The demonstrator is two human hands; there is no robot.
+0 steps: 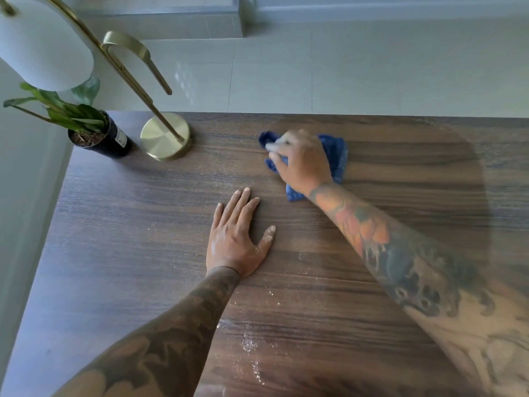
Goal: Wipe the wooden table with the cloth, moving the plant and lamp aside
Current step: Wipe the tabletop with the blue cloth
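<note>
A dark wooden table (128,239) fills the view, dusted with white powder in the middle and near the front. My right hand (300,161) presses a crumpled blue cloth (336,153) onto the far middle of the table, fingers spread over it. Flat on the wood lies my left hand (237,236), fingers straight, holding nothing. A small green plant in a dark pot (100,136) stands at the far left corner. Just to its right stands a brass lamp, whose round base (165,136) sits on the table and whose white shade (43,47) hangs above the plant.
The table's far edge runs behind the cloth, and its left edge drops off beside a pale wall (25,196). Light floor tiles (315,73) lie beyond the table. White powder specks (249,342) streak the wood near the front.
</note>
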